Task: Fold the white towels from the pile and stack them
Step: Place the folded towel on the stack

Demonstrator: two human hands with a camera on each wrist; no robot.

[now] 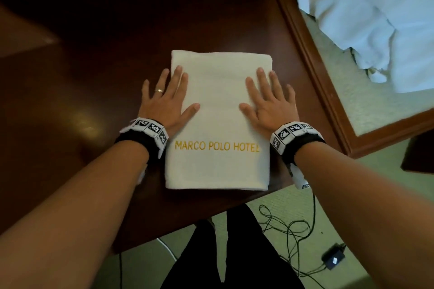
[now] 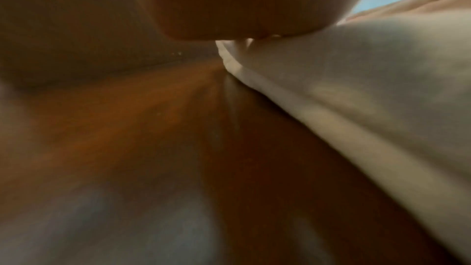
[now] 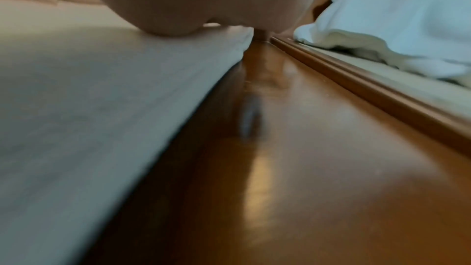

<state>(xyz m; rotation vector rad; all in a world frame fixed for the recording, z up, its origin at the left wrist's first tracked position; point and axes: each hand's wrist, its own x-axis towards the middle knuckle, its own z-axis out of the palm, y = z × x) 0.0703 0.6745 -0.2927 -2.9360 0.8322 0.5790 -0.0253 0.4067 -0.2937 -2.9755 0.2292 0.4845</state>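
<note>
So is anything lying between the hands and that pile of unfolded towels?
Nothing visible. Both the left hand and right hand press flat on the folded towel; only bare table and a wooden rim lie before the pile.

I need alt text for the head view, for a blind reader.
Two open hands, left and right, press flat on a folded white towel lettered MARCO POLO HOTEL, on a dark table. A pile of unfolded white towels lies at the upper right.

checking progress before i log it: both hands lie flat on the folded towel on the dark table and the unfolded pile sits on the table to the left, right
Not quite: the pile of unfolded towels lies to the person's right, on the lighter framed surface, as the head view shows. The rest holds: the left hand and right hand lie flat on the folded towel on the dark table.
</note>
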